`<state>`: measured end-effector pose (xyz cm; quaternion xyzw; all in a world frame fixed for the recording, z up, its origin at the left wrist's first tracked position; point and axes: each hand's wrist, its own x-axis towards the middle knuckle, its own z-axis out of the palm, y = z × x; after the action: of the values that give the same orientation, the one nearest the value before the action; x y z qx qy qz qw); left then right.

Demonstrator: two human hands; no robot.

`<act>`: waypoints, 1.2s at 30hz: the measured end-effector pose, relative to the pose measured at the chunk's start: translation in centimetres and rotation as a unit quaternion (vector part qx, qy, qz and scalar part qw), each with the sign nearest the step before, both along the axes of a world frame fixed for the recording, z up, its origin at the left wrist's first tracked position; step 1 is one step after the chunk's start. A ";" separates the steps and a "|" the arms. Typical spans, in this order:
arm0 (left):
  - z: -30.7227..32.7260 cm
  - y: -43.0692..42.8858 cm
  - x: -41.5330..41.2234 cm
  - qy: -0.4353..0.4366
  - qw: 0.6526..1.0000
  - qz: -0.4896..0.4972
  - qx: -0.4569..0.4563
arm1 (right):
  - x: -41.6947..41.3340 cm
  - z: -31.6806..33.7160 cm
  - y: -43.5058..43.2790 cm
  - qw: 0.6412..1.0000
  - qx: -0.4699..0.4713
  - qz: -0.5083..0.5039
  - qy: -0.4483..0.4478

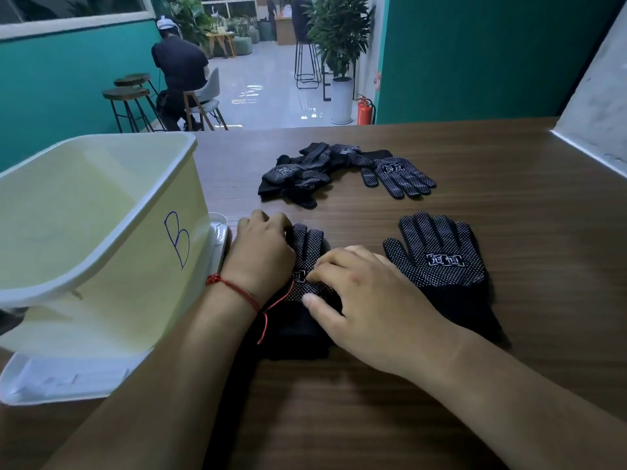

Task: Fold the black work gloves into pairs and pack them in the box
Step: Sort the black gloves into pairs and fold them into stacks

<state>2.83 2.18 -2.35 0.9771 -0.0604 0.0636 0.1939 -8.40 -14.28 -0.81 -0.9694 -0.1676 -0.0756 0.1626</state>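
The step in hand looks like the fold itself: both hands work on a black knitted work glove with white grip dots that lies flat on the brown wood-grain table, close to the near edge and just beside the box. The left hand rests over the glove's finger end with its own fingers bent down and the tips hidden, so I cannot tell whether it pinches the fabric. The right hand presses bent fingertips on the palm area, thumb laid along the cuff, gripping nothing. Whether a second glove lies beneath is unclear. A matching dotted glove lies spread just to the right, likely its partner; the next move probably calls for pairing them before folding. Farther back sit a loose heap of gloves and a single glove. The pale yellow plastic box marked "B" shows no gloves in its visible interior.
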 end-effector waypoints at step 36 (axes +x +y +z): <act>-0.1 -1.4 -0.5 -0.033 0.998 -0.013 -0.047 | 2.4 -0.4 -2.5 0.992 -0.014 -0.123 0.015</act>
<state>2.34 0.77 -2.44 0.9635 -0.0761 0.0963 0.2381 -6.02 -16.75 -1.19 -0.9859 -0.0456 -0.0777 0.1410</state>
